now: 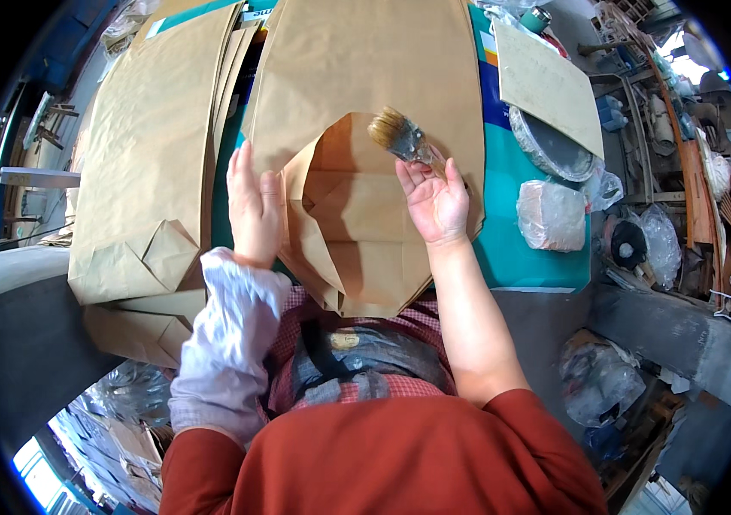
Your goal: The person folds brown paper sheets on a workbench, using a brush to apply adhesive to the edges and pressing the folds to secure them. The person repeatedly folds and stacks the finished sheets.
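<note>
- Head view: right hand (436, 199) holds a brush (410, 144) in curled fingers, its tip above-left of this grip.
- Paper bag (344, 202) lies under the grip, its opened end leftward.
- Left hand (254, 209), empty with straight fingers, is farther left.

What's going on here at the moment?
A person's right hand holds a paint brush, bristles up, over a brown paper bag whose near end is opened out. The left hand is open at that end's left edge; whether it touches the paper is hard to tell. More brown bags lie to the left, and a round container partly under a pale board is to the right.
</note>
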### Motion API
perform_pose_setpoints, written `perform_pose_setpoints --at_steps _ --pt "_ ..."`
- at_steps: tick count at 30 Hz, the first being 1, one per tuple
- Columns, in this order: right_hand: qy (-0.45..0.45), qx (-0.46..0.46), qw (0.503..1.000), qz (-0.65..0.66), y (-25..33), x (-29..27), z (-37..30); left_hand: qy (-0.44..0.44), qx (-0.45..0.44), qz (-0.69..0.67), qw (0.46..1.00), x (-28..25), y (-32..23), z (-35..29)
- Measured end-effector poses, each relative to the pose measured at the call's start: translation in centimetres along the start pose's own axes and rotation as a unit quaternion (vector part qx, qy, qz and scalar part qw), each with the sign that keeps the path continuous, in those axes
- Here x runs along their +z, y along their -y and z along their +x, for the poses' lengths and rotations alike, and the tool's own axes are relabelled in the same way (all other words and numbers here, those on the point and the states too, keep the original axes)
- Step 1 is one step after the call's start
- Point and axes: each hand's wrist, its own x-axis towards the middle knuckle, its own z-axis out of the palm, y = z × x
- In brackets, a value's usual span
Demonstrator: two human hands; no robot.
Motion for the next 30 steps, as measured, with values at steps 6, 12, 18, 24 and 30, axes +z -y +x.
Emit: perform_pose_setpoints --at_steps 6,12,18,24,30 --pt "0.028 0.026 0.998 -0.051 -0.3 -1.1 0.5 -0.003 -0.010 0.128 0.992 5.0 -1.5 -0.7" --pt "-0.027 0.043 0.983 -0.179 -0.1 -0.5 0.1 0.046 0.065 0.088 0.993 4.0 -2.6 -4.7" --pt "-0.016 0.121 0.895 -0.430 -0.1 2.6 -8.9 0.066 0.170 0.103 0.978 3.8 0.0 -0.8" --pt "0.226 -0.106 0.519 -0.818 5.3 10.8 -12.3 0.077 0.158 0.130 0.976 3.5 -0.2 -1.4" --pt "0.323 -0.095 0.376 -0.863 3.2 9.1 -14.7 0.078 0.158 0.146 0.973 4.0 -0.7 -1.0"
